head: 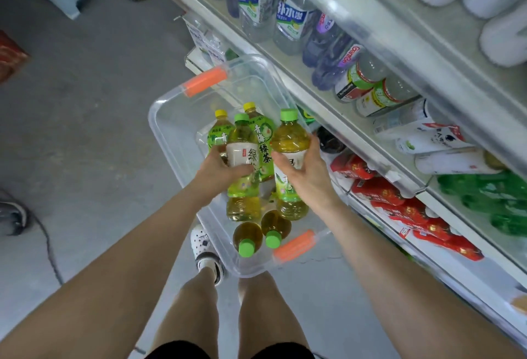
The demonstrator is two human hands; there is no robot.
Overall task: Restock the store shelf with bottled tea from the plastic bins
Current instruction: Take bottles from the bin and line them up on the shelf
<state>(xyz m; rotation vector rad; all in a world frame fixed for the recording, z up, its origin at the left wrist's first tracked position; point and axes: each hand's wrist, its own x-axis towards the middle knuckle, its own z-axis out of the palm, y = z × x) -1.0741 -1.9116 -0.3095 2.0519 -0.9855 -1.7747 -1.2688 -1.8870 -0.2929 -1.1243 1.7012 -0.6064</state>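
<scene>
A clear plastic bin (pixel 171 130) with orange handles sits on the floor beside the shelf. My left hand (pixel 219 173) grips a green-capped tea bottle (pixel 242 141) above the bin. My right hand (pixel 308 170) grips another green-capped tea bottle (pixel 289 139) next to it. Two yellow-capped green tea bottles (pixel 221 127) lie in the bin behind them. Two more green-capped bottles (pixel 248 237) lie at the bin's near end.
The store shelf (pixel 356 130) runs along the right with water bottles, purple drinks, red packets (pixel 399 204) and green bottles (pixel 484 196). Grey floor lies to the left with a cable. My white shoe (pixel 204 247) stands by the bin.
</scene>
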